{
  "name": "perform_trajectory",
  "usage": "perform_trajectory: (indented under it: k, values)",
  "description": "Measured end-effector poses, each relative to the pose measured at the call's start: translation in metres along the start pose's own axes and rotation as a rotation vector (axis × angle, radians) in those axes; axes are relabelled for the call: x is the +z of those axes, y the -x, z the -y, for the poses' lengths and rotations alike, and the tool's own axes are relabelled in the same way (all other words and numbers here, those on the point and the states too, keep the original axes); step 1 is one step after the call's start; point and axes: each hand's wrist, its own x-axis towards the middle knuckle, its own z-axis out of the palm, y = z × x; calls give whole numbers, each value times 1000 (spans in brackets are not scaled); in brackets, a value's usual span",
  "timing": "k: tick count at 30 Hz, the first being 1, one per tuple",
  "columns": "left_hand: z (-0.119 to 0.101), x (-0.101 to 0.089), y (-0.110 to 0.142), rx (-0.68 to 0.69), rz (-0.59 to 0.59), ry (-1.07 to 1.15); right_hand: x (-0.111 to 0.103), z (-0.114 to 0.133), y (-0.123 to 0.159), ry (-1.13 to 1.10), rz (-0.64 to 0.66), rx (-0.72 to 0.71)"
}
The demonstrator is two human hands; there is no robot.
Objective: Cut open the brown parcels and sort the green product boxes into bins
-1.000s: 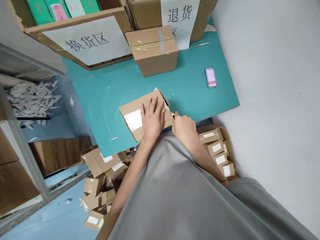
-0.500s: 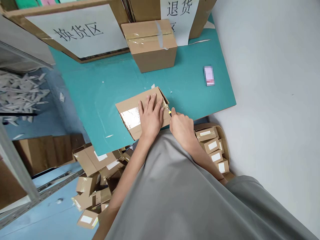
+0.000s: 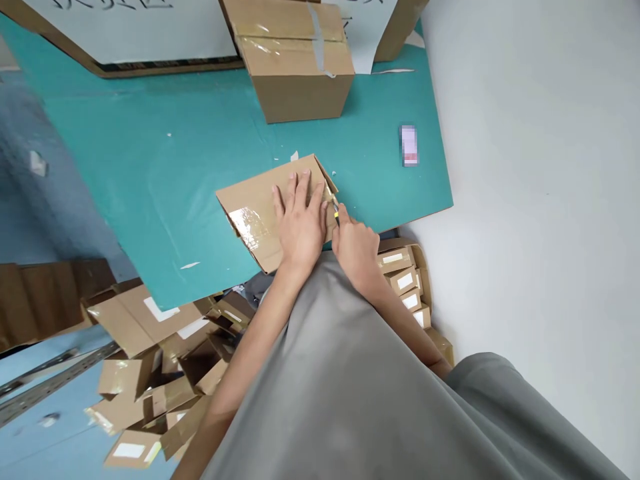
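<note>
A brown cardboard box (image 3: 265, 183) lies on the green table (image 3: 165, 180) close to my body, with shiny clear tape across its top. Flat on top of it rests my left hand (image 3: 301, 223), fingers spread. My right hand (image 3: 357, 247) is wrapped round a utility knife (image 3: 337, 216) with a yellow and black handle. The knife's tip is at the taped right end of the box, where a flap edge stands slightly apart. The lower part of the handle is hidden in my fist.
Farther back stands a taped cardboard box (image 3: 303, 97) before larger boxes bearing paper signs (image 3: 165, 40). A blurred phone-like object (image 3: 409, 145) lies at the right. Discarded boxes (image 3: 125, 373) pile up on the floor at left; a carton of small boxes (image 3: 403, 281) stands below the right edge.
The view has shifted, showing more of the table's left side. My right hand and the knife have moved slightly along the box's right end; my left hand still presses on top.
</note>
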Motion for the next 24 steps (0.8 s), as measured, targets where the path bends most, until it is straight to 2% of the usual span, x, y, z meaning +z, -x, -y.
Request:
perform_trajectory:
  k: [9, 13, 17, 21, 24]
  values:
    - [1, 1, 6, 17, 3, 50, 17, -23, 0, -266, -85, 37]
    - [1, 1, 7, 19, 9, 46, 15, -24, 7, -145, -75, 20]
    - [0, 0, 7, 23, 19, 41, 8, -14, 15, -22, 2, -8]
    - [1, 2, 7, 20, 15, 60, 5, 3, 14, 15, 32, 50]
    - [3, 4, 7, 8, 7, 70, 9, 7, 8, 1, 8, 79]
